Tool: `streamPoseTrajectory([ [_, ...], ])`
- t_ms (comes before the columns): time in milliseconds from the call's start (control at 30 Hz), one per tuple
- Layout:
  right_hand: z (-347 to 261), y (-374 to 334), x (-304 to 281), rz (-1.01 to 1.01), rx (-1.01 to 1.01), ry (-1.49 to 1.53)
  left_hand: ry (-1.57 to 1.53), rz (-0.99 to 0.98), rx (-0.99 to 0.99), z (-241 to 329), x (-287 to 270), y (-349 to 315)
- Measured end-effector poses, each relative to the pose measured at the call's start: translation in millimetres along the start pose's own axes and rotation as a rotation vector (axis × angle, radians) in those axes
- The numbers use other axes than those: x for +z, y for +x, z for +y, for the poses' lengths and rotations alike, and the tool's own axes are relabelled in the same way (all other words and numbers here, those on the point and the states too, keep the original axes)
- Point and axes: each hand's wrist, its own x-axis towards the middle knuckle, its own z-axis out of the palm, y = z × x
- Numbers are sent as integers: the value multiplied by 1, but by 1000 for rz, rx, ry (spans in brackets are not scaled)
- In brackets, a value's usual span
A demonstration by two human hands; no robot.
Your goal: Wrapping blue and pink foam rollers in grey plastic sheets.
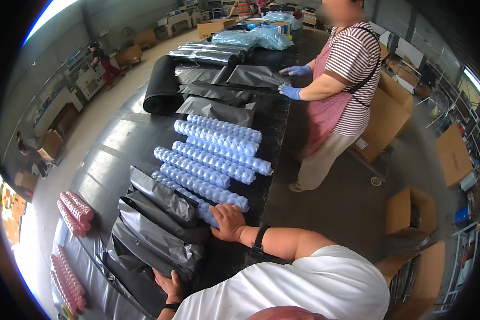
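On the dark worktable lie several light-blue bumpy rolls (192, 166), side by side at a slant. My right hand (229, 221) has its fingers curled over the near end of the closest roll (205, 209). To the left of it, several dark grey plastic bags (157, 234) overlap in a loose stack, their glossy surfaces creased. At the near edge of this stack is my left hand (169, 285), its thumb and fingers around the bag edge and partly hidden by it.
Pink bumpy rolls (74, 213) lie at the table's left edge. Farther up are more grey bags (216, 109), a black roll (161, 88) and light-blue packages (253, 38). Across the table's right side, a co-worker in blue gloves (290, 92) touches a grey bag. Cardboard boxes (410, 213) stand at right.
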Motion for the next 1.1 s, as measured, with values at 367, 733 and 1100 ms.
streamPoseTrajectory([
  [367, 1, -2, -5, -38, 29, -12, -16, 23, -1, -3, 8, 3],
  [733, -2, -2, -5, -18, 24, 27, -2, 29, 3, -12, 2, -5],
  [1100, 2, 6, -5, 14, -2, 40, -64, 10, -15, 19, -6, -1],
])
